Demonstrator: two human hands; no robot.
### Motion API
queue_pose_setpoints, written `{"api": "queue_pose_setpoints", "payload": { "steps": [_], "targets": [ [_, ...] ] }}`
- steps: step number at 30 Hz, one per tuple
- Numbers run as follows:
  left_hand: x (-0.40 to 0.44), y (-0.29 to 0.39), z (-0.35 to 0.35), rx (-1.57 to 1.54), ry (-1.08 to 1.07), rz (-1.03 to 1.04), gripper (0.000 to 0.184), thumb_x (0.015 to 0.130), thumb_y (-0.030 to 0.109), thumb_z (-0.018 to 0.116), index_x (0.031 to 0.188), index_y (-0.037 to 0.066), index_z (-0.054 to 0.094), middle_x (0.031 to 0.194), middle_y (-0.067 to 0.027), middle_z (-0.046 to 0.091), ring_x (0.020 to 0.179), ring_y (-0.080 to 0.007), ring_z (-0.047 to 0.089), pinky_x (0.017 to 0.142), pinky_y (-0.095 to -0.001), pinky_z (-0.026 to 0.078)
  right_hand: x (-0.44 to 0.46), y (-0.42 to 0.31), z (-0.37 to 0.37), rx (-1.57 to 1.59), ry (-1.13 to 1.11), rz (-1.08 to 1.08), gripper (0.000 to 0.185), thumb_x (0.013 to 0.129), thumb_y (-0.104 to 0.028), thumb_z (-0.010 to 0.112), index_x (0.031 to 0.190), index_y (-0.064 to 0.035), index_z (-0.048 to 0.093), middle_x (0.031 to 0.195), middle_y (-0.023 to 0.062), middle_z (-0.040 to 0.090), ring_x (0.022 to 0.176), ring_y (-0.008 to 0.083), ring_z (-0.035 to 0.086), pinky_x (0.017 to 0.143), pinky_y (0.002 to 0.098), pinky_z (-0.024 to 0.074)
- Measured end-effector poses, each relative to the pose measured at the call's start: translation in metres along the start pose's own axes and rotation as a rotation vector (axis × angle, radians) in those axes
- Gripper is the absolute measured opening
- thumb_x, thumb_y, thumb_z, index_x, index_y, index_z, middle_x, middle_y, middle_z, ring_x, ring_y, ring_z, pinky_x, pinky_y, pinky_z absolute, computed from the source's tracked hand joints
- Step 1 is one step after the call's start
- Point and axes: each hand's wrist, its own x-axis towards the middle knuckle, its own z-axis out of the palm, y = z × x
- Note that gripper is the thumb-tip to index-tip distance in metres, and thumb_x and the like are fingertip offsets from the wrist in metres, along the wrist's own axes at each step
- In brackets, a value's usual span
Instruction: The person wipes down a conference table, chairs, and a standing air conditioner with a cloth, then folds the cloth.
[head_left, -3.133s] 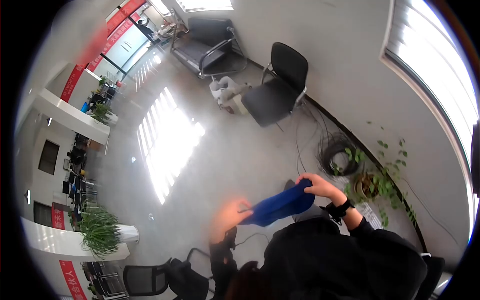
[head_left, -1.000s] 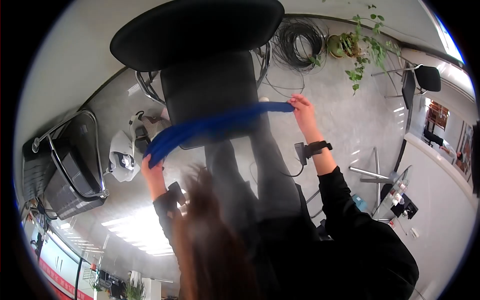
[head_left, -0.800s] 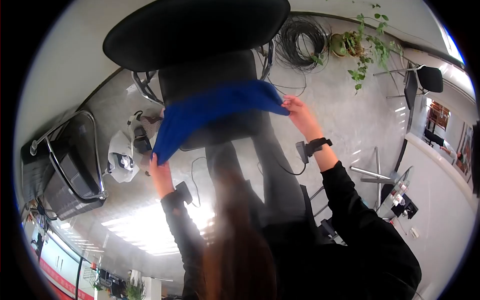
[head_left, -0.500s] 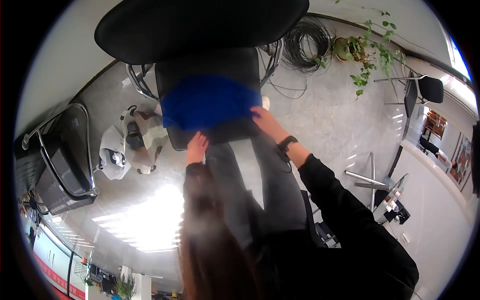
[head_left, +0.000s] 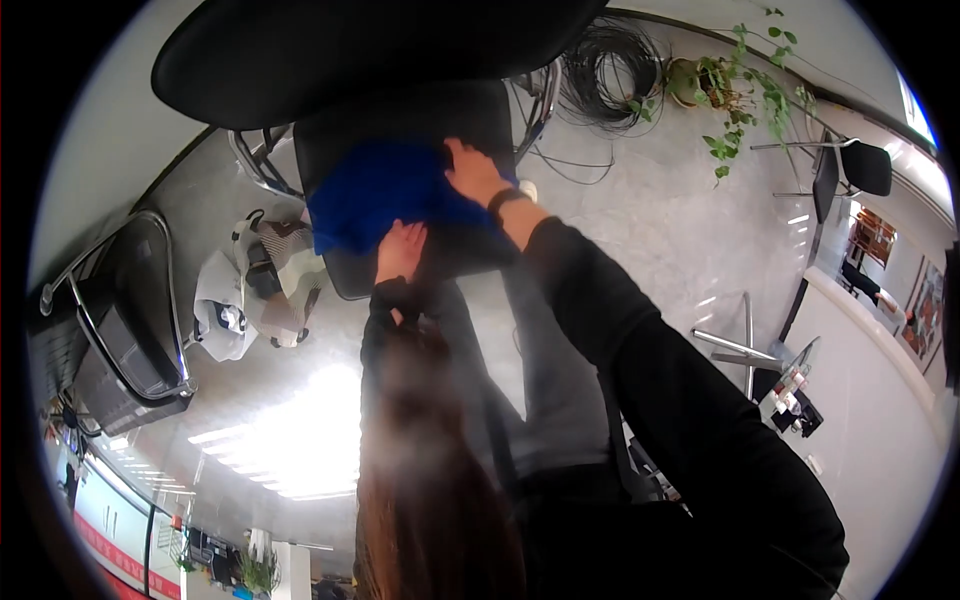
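A blue cloth (head_left: 365,195), rumpled and slightly blurred, lies across the black chair seat (head_left: 470,105) in front of me. My right hand (head_left: 476,172) rests over its right part, fingers stretched out and a little apart, with a dark band on the wrist. At the cloth's near edge is my left hand (head_left: 402,248), its fingers extended and laid on or just against the fabric. Part of the cloth is hidden beneath both hands. I cannot make out any fabric pinched between the fingers.
The black chair backrest (head_left: 370,50) rises beyond the seat. Bags (head_left: 280,270) stand on the floor to the left, near another black chair (head_left: 125,310). A coil of black cable (head_left: 610,75) and a potted plant (head_left: 685,82) are at the far right.
My right hand has moved left and away from me, from the cloth's right edge onto its upper part. My left hand has moved forward to the near edge. The view has shifted slightly.
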Motion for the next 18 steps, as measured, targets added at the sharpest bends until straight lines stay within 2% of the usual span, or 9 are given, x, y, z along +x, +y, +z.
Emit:
{"api": "queue_pose_setpoints", "payload": {
  "steps": [2,7,9,10,12,13,15,17,18],
  "targets": [
    [0.026,0.077,0.016,-0.913,0.653,-0.681,0.028,0.104,0.026,0.037,0.118,0.004,0.049,0.133,-0.0138,0.049,0.129,-0.0300,0.044,0.115,-0.0461,0.030,-0.021,0.011,0.012,-0.022,0.013,-0.050,0.052,0.082,-0.019,0.066,0.128,-0.0096,0.045,0.108,0.0234,0.063,0.102,0.0408,0.061,0.089,0.0492,0.0484],
    [-0.007,0.086,0.052,-0.779,0.828,-0.761,0.015,0.100,0.026,0.051,0.111,0.016,0.053,0.124,-0.0032,0.057,0.118,-0.0217,0.054,0.098,-0.0414,0.043,-0.081,0.042,0.034,0.341,-0.238,-0.043,0.024,0.078,-0.022,0.067,0.092,-0.0019,0.065,0.087,0.0220,0.066,0.084,0.0383,0.065,0.075,0.0437,0.0507],
    [-0.051,0.061,0.062,-0.617,0.478,-0.546,0.029,0.101,0.029,0.049,0.122,0.009,0.055,0.122,-0.0041,0.060,0.115,-0.0215,0.057,0.100,-0.0407,0.044,-0.105,0.049,0.033,0.526,-0.349,0.046,0.027,0.079,-0.025,0.066,0.089,-0.0001,0.066,0.086,0.0214,0.066,0.081,0.0374,0.064,0.072,0.0417,0.0492],
    [-0.060,0.069,0.065,-0.959,0.541,-0.702,0.036,0.102,0.029,0.046,0.128,0.004,0.053,0.125,-0.0063,0.060,0.115,-0.0208,0.057,0.101,-0.0394,0.044,-0.118,0.054,0.031,0.687,-0.367,0.131,0.029,0.080,-0.027,0.066,0.089,0.0007,0.066,0.085,0.0218,0.065,0.079,0.0374,0.063,0.070,0.0405,0.0484],
    [-0.060,0.126,0.079,-0.915,0.554,-0.990,0.037,0.101,0.028,0.047,0.129,0.004,0.052,0.125,-0.0062,0.060,0.115,-0.0182,0.057,0.101,-0.0376,0.044,-0.137,0.058,0.006,0.740,-0.396,0.139,0.025,0.083,-0.024,0.064,0.090,-0.0006,0.067,0.082,0.0163,0.068,0.076,0.0311,0.064,0.068,0.0385,0.0469],
    [-0.086,0.113,0.070,-0.912,0.549,-0.992,0.037,0.101,0.028,0.047,0.129,0.004,0.052,0.125,-0.0062,0.060,0.115,-0.0182,0.057,0.101,-0.0376,0.044,-0.149,0.058,-0.010,0.879,-0.310,0.238,0.023,0.085,-0.022,0.063,0.094,-0.0011,0.068,0.084,0.0121,0.069,0.078,0.0261,0.064,0.070,0.0354,0.0474],
    [-0.140,0.064,0.041,-0.836,0.297,-0.732,0.039,0.101,0.029,0.048,0.130,0.003,0.052,0.124,-0.0066,0.060,0.112,-0.0155,0.058,0.097,-0.0321,0.046,-0.165,0.058,-0.036,1.016,-0.217,0.337,0.023,0.086,-0.020,0.063,0.098,-0.0016,0.068,0.087,0.0079,0.069,0.080,0.0211,0.065,0.072,0.0324,0.0480],
    [-0.115,0.132,0.043,-0.483,0.339,-0.788,0.033,0.102,0.029,0.047,0.122,0.004,0.055,0.113,-0.0048,0.061,0.102,-0.0138,0.058,0.090,-0.0298,0.046,-0.173,0.061,-0.058,1.495,0.018,0.570,0.025,0.089,-0.016,0.060,0.109,-0.0007,0.065,0.096,0.0021,0.068,0.087,0.0125,0.063,0.078,0.0256,0.0475],
    [-0.099,0.170,0.048,-0.245,0.337,-0.812,0.032,0.102,0.029,0.046,0.118,0.004,0.056,0.108,-0.0039,0.062,0.098,-0.0130,0.059,0.086,-0.0286,0.047,-0.177,0.060,-0.077,1.499,0.025,0.563,0.025,0.089,-0.016,0.060,0.109,-0.0007,0.065,0.096,0.0021,0.068,0.087,0.0125,0.063,0.078,0.0256,0.0475]
  ]
}}
